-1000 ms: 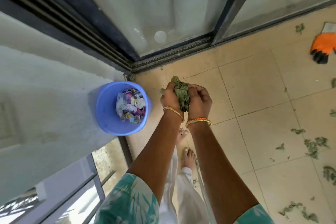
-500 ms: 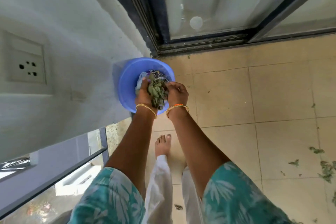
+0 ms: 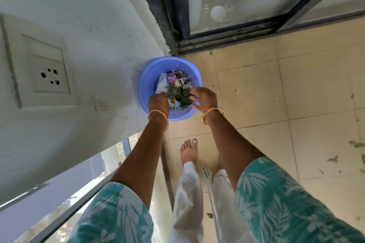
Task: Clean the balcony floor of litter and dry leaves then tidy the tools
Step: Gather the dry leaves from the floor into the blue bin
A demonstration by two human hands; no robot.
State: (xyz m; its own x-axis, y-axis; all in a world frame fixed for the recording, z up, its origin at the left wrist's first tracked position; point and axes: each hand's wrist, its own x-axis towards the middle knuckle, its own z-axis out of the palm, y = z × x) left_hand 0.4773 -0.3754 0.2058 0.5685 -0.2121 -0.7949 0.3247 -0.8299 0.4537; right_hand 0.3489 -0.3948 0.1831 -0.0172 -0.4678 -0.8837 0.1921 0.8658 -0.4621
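We are looking down at a clump of dry leaves [image 3: 180,94] lying in the blue tub [image 3: 147,77], on top of crumpled paper and wrapper litter [image 3: 177,79]. The tub is sitting on the tiled floor [image 3: 256,89], right against the white wall [image 3: 94,25] and near the corner of the sliding door track [image 3: 227,37].

Our left hand [image 3: 158,101] is hanging over the tub's near edge with its fingers bent down toward the leaves; we cannot tell whether it is gripping any of them. Our right hand [image 3: 203,98] is hovering just beside the clump with its fingers spread and relaxed, holding nothing. Both wrists are wearing gold bangles [image 3: 158,117].

Further out, a few scattered leaf scraps [image 3: 357,144] are lying on the tiles at the right edge. A bare foot [image 3: 188,152] is standing on the floor below the tub. A wall socket [image 3: 49,76] is sitting in the wall at the left.
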